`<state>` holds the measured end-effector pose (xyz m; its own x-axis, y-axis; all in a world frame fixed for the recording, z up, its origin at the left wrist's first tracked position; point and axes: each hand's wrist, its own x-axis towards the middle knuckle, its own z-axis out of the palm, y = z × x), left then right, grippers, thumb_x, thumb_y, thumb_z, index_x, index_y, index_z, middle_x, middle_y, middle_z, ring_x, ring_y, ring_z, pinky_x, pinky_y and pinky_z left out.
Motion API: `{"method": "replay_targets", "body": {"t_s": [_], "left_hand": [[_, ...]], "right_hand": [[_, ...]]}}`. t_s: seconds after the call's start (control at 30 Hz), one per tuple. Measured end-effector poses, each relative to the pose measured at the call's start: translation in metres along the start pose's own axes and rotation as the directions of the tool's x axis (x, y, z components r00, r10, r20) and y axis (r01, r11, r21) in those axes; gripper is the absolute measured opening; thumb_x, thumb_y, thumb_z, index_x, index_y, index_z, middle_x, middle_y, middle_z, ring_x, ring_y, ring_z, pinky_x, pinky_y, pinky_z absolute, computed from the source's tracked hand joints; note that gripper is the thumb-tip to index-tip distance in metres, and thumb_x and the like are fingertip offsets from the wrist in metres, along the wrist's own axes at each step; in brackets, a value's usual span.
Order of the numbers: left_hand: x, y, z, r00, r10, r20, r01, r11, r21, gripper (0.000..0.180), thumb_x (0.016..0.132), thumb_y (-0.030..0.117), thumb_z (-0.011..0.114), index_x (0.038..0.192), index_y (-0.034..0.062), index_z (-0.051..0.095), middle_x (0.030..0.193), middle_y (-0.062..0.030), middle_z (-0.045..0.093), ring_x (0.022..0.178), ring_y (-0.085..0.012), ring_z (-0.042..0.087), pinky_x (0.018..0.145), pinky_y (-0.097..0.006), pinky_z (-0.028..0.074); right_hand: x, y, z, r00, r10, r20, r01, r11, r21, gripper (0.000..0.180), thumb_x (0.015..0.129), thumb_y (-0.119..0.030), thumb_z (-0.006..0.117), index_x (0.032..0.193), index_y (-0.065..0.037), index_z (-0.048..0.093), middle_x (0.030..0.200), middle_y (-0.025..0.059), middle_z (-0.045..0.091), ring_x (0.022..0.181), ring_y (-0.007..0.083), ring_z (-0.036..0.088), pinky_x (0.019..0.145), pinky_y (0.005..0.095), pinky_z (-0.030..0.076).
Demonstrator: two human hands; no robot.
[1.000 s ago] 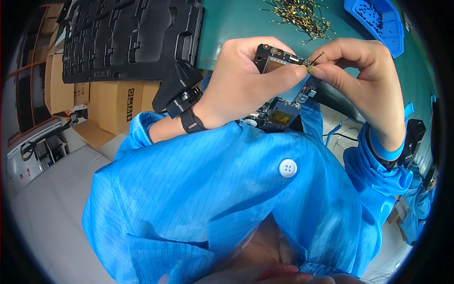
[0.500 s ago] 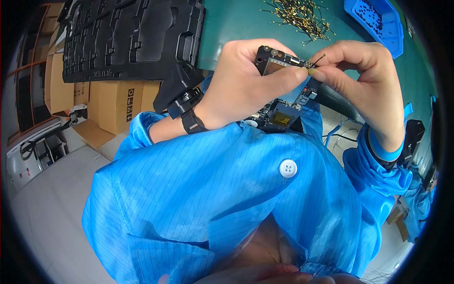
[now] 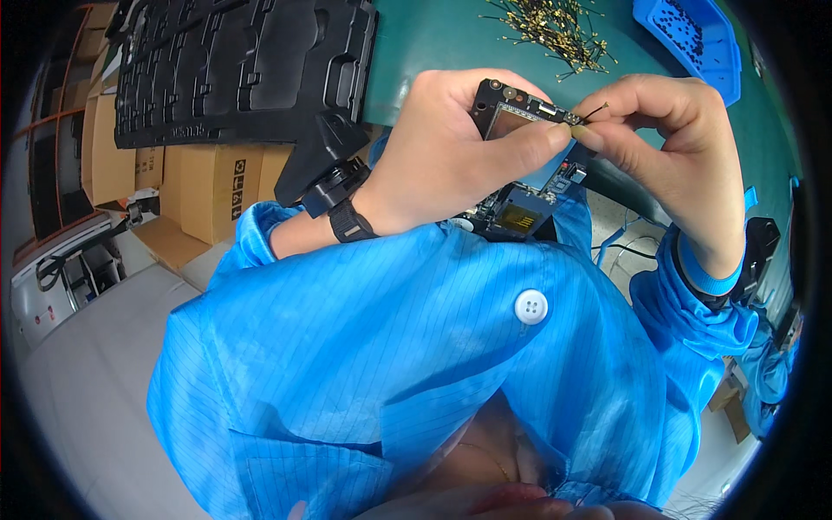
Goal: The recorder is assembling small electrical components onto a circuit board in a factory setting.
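We hold a small black circuit board (image 3: 520, 117) up in front of us, above the near edge of the green worktop (image 3: 433, 43), close under our eyes, likely so the fine work at its top edge can be seen. Our left hand (image 3: 451, 165) wraps it from the left, thumb pressed along its upper right edge, so that grip is closed on the board and steadies it. Our right hand (image 3: 667, 147) meets it from the right, thumb and forefinger pinched tight on a thin dark pin (image 3: 594, 111) whose free end sticks up and out to the right; the pinch sits right at the board's corner, touching or just beside our left thumb. Whether the pin is already seated in the board we cannot tell.

Just below the hands, a second board (image 3: 520, 217) with a yellowish square part lies against our blue coat (image 3: 390, 347). A black band (image 3: 351, 221) circles the left wrist.

Farther off, a heap of gold-tipped pins (image 3: 555, 26) lies loose on the worktop above the hands, within easy reach of the right hand, we judge. A blue bin (image 3: 693, 35) of small black parts sits at the upper right. A black moulded tray (image 3: 243, 69) covers the upper left, and cardboard boxes (image 3: 208, 182) stand below it, beside the worktop.
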<state>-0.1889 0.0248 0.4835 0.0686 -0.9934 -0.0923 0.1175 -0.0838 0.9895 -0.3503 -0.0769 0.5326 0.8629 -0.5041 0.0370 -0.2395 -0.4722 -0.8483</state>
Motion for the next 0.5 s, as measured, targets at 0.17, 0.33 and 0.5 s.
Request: {"method": "replay_targets", "body": {"t_s": [0.17,0.33,0.5], "left_hand": [[-0.0002,0.0010,0.0009,1.000,0.012,-0.018,-0.012,1.000,0.005,0.015,0.075,0.007,0.066,0.089,0.0008,0.063,0.076,-0.0013,0.062,0.068,-0.0041,0.054,0.059,-0.017,0.043],[-0.0023,0.0035,0.0022,0.998,0.059,-0.035,-0.057,0.997,0.046,0.015,0.074,0.004,0.066,0.089,0.0004,0.063,0.076,-0.0009,0.061,0.067,-0.0037,0.053,0.058,-0.017,0.042],[-0.0031,0.0002,0.0030,0.991,0.131,-0.021,-0.131,0.991,0.020,0.016,0.074,0.004,0.066,0.089,0.0002,0.063,0.076,-0.0009,0.061,0.067,-0.0040,0.053,0.058,-0.017,0.042]], "right_hand": [[0.0003,0.0001,0.0000,1.000,0.014,-0.002,-0.014,1.000,0.019,0.005,0.073,0.000,0.064,0.078,0.002,0.063,0.071,0.0050,0.062,0.064,0.0095,0.057,0.060,0.0201,0.044],[-0.0008,-0.0009,0.0004,1.000,-0.005,-0.012,0.005,1.000,0.020,0.005,0.073,0.002,0.063,0.077,0.002,0.063,0.071,0.0055,0.062,0.064,0.0097,0.057,0.060,0.0200,0.044],[-0.0022,-0.0027,0.0016,1.000,-0.013,-0.014,0.013,0.999,0.035,0.005,0.072,0.003,0.063,0.077,0.002,0.063,0.071,0.0058,0.062,0.065,0.0098,0.057,0.060,0.0198,0.044]]}}
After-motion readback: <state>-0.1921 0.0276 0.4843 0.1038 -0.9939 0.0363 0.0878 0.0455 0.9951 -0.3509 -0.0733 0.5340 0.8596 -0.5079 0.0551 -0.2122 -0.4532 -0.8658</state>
